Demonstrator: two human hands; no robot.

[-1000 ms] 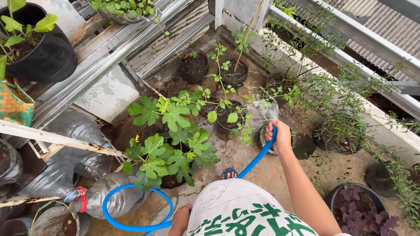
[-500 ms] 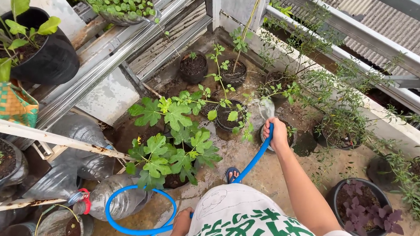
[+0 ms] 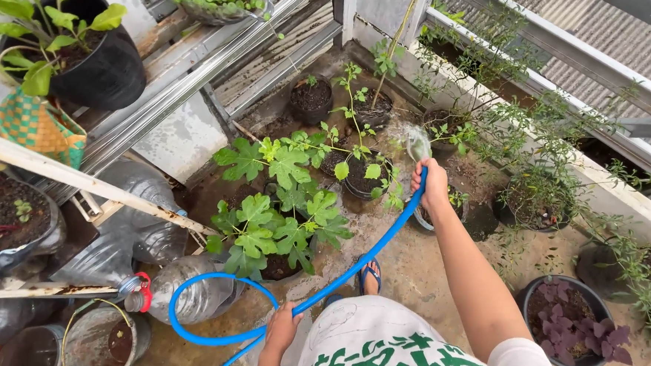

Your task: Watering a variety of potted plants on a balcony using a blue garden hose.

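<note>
The right hand is squeezing the blue hose end, spraying pots. The left hand is gripping it lower down, fingers wrapped. The loop could kink and stop water.

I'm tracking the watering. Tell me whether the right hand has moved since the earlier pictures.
Yes. The right hand with the blue hose has shifted away from the body, toward the far pots.
</note>
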